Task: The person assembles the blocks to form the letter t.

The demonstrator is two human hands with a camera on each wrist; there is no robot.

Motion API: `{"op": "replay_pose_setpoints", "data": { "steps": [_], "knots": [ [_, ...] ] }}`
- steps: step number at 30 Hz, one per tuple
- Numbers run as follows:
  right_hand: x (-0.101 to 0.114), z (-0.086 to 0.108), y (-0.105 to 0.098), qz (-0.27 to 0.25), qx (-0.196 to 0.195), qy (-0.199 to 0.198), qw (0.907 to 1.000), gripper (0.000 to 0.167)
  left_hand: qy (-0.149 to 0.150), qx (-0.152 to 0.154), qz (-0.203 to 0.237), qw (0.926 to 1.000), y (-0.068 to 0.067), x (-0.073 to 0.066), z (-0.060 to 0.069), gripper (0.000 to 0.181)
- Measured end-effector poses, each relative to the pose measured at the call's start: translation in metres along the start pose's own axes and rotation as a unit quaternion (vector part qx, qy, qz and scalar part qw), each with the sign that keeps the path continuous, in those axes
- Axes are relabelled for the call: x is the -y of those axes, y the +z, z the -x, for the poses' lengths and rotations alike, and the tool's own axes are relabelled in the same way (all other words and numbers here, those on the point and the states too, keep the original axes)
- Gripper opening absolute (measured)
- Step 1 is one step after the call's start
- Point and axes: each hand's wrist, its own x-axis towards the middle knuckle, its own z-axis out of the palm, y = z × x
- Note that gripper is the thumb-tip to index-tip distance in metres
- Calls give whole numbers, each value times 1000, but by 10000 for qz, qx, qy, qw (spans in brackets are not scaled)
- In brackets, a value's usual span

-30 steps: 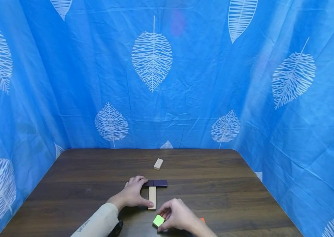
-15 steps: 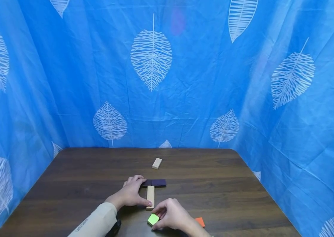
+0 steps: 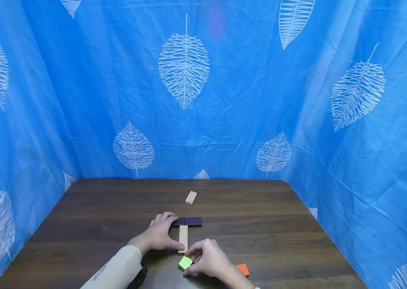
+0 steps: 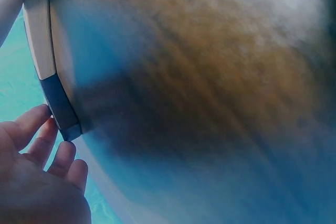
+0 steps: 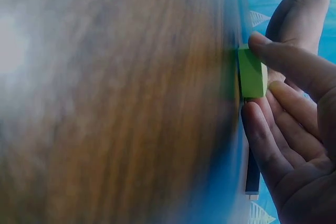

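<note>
Two dark purple blocks (image 3: pixel 193 221) lie end to end, and a pale wooden block (image 3: pixel 183 237) meets them from the near side in a T shape. My left hand (image 3: pixel 158 233) spans the left of it, fingertips on the left dark block and thumb on the wooden block's near end. In the left wrist view the fingers (image 4: pixel 64 156) touch the dark block (image 4: pixel 60 103). My right hand (image 3: pixel 208 259) pinches a bright green block (image 3: pixel 185 263) just below the wooden block; the right wrist view shows the green block (image 5: pixel 252 73) between thumb and fingers.
An orange block (image 3: pixel 243 269) lies on the brown table (image 3: pixel 279 228), right of my right wrist. A small pale block (image 3: pixel 191 198) sits beyond the dark pair. A blue curtain (image 3: pixel 232 100) with white leaves surrounds the table's far and side edges.
My right hand has moved the green block left, up close to the near end of the pale wooden block. The orange block shows more fully. My left hand holds its place.
</note>
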Motion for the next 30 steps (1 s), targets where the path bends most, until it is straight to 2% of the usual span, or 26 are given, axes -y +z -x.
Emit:
{"op": "replay_pose_setpoints", "data": {
  "steps": [15,30],
  "knots": [
    [4,-7,5,210,-152,-16,9997,24,-4,-23,-65,10000,-2,2,0,100],
    [1,-6,4,329,-265,29,9991,24,262,-22,111,9996,1,3,0,98]
  ]
}}
